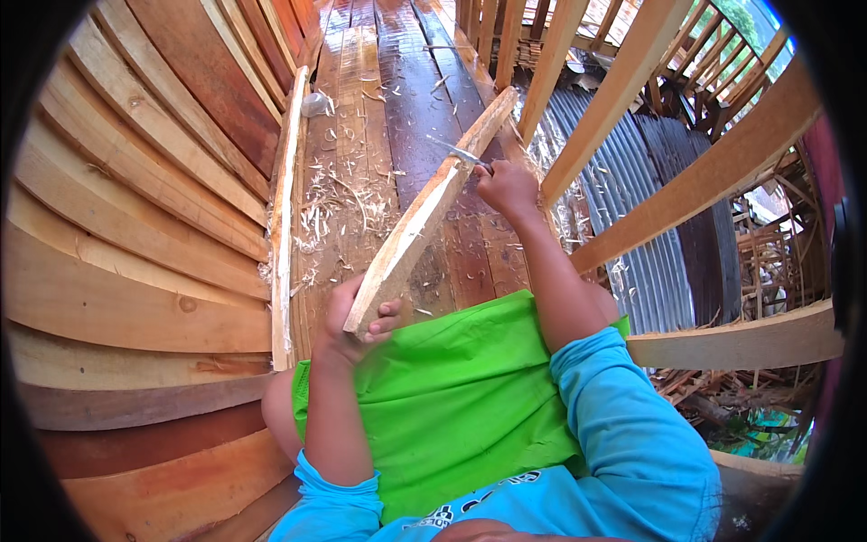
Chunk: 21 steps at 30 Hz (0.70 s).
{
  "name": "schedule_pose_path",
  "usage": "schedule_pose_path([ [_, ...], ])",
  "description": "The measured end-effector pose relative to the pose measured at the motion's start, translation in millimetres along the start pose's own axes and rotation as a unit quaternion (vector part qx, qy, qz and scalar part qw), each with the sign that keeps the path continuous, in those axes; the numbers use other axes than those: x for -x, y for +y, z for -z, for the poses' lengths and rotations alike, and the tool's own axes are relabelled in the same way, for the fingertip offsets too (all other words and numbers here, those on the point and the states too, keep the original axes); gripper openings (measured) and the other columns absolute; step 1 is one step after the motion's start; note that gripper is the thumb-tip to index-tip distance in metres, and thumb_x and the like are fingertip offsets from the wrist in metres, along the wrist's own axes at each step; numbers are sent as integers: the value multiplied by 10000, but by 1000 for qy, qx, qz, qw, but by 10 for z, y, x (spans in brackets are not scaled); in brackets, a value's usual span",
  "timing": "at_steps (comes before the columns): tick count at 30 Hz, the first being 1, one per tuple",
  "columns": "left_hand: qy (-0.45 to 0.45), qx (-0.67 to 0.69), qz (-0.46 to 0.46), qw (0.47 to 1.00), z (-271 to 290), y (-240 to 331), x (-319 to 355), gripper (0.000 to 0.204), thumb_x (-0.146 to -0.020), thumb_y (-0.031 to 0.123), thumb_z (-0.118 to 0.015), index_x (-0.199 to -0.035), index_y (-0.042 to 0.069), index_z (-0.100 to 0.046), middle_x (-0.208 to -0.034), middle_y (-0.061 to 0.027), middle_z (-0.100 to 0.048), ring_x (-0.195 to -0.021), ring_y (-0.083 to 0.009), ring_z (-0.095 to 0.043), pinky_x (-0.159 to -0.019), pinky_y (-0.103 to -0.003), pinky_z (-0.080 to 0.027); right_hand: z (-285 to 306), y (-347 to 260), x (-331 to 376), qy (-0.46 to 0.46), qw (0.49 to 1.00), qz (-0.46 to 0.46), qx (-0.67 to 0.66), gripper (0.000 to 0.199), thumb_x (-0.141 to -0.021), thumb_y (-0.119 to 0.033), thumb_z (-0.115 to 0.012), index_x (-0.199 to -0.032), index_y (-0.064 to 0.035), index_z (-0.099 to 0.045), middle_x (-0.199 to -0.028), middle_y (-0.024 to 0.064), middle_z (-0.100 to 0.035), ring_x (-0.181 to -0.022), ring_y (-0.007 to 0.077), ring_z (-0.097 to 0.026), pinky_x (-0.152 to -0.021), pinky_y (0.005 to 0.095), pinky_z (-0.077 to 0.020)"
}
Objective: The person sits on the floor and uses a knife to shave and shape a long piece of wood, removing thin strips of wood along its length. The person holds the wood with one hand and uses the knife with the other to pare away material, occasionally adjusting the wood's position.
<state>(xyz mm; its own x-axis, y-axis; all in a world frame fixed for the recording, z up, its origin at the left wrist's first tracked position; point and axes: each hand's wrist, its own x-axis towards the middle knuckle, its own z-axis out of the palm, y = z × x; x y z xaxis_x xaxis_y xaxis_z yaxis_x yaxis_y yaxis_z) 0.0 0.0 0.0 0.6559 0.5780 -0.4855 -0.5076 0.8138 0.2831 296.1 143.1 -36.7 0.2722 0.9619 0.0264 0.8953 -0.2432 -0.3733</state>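
A long wooden plank (417, 228) slants from my lap up to the right, with a pale shaved face along its upper side. My left hand (348, 312) is wrapped round its near end. Farther along, my right hand (508, 188) is closed round the handle of a knife (459, 152), whose blade lies across the plank toward its far end. The handle is mostly hidden in my fist. Thin wood shavings (348, 212) are scattered over the floorboards beyond and beside the plank.
Another long plank (287, 226) lies along the board wall (144, 262) on the left, with a small pale roll or cup (315, 105) near its far end. Upright wooden rails (614, 104) stand close on the right, with corrugated metal sheets (632, 217) below them.
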Motion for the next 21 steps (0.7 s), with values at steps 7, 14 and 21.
schedule_pose_path([
  [7, -29, 24, -1, 999, 29, -170, -18, 373, -993, 290, -311, -1195, 15, -463, -680, -73, -458, -428, -129, -438, -308, -216, -345, -70, 245, 9, 40, 983, 15, -180, 345, -943, -343, -555, -885, -26, -679, -829, 188, -673, -793, 350, -649, -717, 417, -480],
  [14, -19, 3, -15, 1000, 1, -86, -16, 371, -991, 282, -314, -1190, 9, -470, -674, -75, -459, -429, -131, -449, -301, -214, -332, -232, 174, -105, -37, 967, 9, -250, 284, -964, -261, -473, -1009, -53, -661, -1000, 222, -668, -984, 374, -631, -842, 455, -470],
  [21, -13, -4, -12, 1000, -42, -38, -22, 368, -991, 293, -304, -1190, 36, -476, -681, -67, -451, -434, -122, -433, -302, -208, -330, -224, 144, -124, -53, 987, 31, -152, 452, -961, -448, -437, -990, -60, -667, -982, 210, -681, -992, 366, -645, -842, 460, -485],
])
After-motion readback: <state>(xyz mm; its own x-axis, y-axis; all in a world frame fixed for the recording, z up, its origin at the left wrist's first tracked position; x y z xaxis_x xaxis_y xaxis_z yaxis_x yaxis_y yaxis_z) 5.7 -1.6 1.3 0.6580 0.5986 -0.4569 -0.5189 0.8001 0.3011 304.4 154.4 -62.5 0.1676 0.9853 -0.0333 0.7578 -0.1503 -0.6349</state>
